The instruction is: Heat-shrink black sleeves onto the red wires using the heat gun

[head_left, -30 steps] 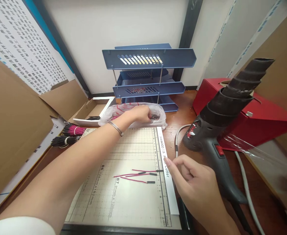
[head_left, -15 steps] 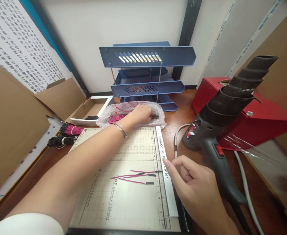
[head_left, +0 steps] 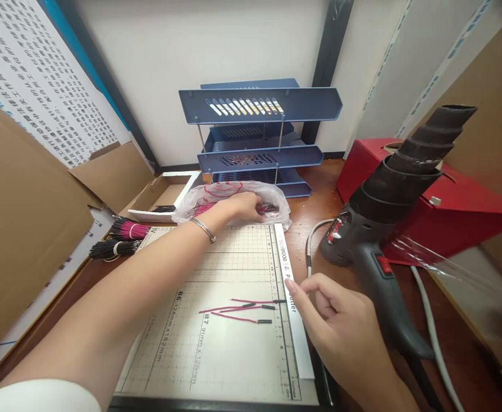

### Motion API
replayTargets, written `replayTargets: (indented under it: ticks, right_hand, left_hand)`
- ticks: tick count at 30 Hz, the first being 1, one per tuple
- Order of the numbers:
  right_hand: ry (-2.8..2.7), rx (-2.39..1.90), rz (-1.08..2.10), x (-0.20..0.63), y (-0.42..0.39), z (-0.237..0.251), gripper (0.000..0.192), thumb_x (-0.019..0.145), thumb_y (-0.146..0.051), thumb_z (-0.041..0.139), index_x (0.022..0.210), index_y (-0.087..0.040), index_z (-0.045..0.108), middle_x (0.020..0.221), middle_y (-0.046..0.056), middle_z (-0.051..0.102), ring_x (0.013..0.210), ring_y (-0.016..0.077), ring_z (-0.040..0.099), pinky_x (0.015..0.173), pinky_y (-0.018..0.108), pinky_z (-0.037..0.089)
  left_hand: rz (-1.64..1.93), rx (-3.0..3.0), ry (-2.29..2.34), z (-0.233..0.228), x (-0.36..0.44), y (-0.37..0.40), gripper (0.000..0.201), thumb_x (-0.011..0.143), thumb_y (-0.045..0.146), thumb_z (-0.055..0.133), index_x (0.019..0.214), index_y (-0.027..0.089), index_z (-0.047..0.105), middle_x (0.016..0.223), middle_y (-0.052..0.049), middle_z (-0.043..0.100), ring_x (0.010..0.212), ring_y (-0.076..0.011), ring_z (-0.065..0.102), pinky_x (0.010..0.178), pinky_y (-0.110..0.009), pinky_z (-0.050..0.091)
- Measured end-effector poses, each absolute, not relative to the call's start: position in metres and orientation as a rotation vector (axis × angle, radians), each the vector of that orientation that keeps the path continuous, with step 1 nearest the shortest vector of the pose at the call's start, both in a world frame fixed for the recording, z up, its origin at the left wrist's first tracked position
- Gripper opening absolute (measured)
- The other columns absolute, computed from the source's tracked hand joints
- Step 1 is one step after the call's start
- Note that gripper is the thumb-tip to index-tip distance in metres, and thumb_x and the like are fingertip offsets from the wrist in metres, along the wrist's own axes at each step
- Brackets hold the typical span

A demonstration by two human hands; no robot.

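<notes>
Four pink wires [head_left: 234, 317] lie sideways, black ends [head_left: 265, 321] rightward; left hand [head_left: 246, 207] curls inside bag [head_left: 282, 200], right hand [head_left: 341, 320] half-curled, both grips' hold unclear.

We count four loose red wires [head_left: 236, 318] and two tied bundles, one pinkish-red bundle [head_left: 131, 230] and one black bundle [head_left: 112, 249], while the wires inside the one plastic bag [head_left: 259, 187] overlap too much for us to number. Around these we find one paper cutter [head_left: 234, 357], one small open carton [head_left: 187, 190], one heat gun [head_left: 392, 189] and one red box [head_left: 474, 214]. We also tally one blue rack [head_left: 306, 106] with three tiers, two hands, a left hand [head_left: 246, 206] and a right hand [head_left: 341, 320], and one bracelet [head_left: 203, 230].
</notes>
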State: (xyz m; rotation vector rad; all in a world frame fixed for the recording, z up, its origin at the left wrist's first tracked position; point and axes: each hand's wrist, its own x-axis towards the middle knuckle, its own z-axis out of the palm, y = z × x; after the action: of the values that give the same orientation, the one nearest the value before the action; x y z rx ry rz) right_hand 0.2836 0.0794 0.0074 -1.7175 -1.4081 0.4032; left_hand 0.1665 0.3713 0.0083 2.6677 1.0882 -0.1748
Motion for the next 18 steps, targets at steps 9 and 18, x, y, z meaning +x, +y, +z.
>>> replayTargets:
  ticks: [9,18]
  right_hand:
    - [-1.426,-1.684,0.377,0.284,0.079,0.007,0.044,0.097,-0.046,0.058,0.065,-0.017,0.050,0.058,-0.006,0.017,0.055,0.0068,0.021,0.057,0.027,0.019]
    - [-1.460,-1.659,0.310,0.285,0.080,0.005,0.045,0.097,-0.045,0.058,0.063,-0.017,0.049,0.057,-0.006,0.019,0.053,0.0071,0.022,0.054,0.027,0.020]
  left_hand:
    - [-0.153,2.705,1.126,0.015,0.156,0.370,0.030,0.100,0.039,0.062,0.119,0.016,0.066,0.117,-0.009,0.068,0.102,-0.0220,0.068,0.091,-0.044,0.057]
    - [-0.095,2.744,1.103,0.006,0.163,0.364,0.027,0.099,0.037,0.064,0.113,0.015,0.067,0.115,-0.008,0.069,0.103,-0.0221,0.068,0.092,-0.044,0.057]
